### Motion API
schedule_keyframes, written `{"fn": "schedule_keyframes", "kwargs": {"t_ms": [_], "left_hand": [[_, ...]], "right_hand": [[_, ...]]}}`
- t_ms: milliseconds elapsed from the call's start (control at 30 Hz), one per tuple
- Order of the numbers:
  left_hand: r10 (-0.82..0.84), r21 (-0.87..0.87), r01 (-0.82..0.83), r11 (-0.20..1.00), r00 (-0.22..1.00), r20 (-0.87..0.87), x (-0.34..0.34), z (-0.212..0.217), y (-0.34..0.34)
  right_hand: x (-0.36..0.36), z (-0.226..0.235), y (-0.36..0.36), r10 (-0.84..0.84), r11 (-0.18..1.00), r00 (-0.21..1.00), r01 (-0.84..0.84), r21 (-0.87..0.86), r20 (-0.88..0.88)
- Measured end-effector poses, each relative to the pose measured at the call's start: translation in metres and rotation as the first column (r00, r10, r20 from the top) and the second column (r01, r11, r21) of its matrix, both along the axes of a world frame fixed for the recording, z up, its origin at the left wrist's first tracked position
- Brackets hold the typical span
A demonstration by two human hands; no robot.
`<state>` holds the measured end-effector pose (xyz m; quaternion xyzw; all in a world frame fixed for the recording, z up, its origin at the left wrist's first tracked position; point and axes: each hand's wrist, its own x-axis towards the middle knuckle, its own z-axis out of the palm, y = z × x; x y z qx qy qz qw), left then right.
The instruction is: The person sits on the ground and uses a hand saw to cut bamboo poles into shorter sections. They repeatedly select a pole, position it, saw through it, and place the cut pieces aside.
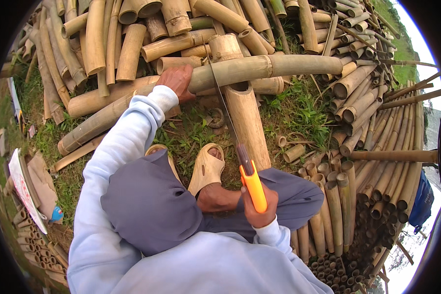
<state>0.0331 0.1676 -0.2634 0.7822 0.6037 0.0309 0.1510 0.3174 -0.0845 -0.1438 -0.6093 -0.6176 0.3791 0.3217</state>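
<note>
A long, thick bamboo pole point(299, 64) lies across in front of me, its far-right part resting over a pale bamboo post point(248, 130) with a hollowed top. My left hand point(177, 81) is closed around the pole, just left of the saw blade. In my right hand point(260, 205) is the orange handle of a hand saw point(253, 188). Its narrow dark blade point(224, 105) runs up and away from me and crosses the pole beside my left hand. How deep the teeth sit in the bamboo, I cannot tell.
Cut bamboo lengths point(131, 51) are heaped along the far side. More bamboo tubes point(355, 98) are stacked at the right, with upright ones point(332, 210) near my right knee. Short offcuts point(294, 153) lie on the grass. My sandalled foot point(208, 169) is close below the pole.
</note>
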Motion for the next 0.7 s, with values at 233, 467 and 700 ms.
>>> {"fn": "schedule_keyframes", "kwargs": {"t_ms": [233,467,700], "left_hand": [[0.023,-0.049,-0.024,0.998,0.999,-0.028,0.001,0.01,-0.003],[-0.008,-0.01,0.009,1.0,1.0,0.008,0.001,0.001,-0.002],[-0.015,-0.044,0.015,0.999,1.0,0.006,0.001,0.003,-0.005]], "right_hand": [[-0.019,-0.039,0.023,0.002,1.0,1.0,-0.002,0.029,0.016],[0.012,-0.021,-0.007,-0.009,0.999,1.0,0.008,0.036,0.026],[-0.031,-0.036,0.04,-0.033,0.998,0.989,0.025,-0.059,-0.147]]}}
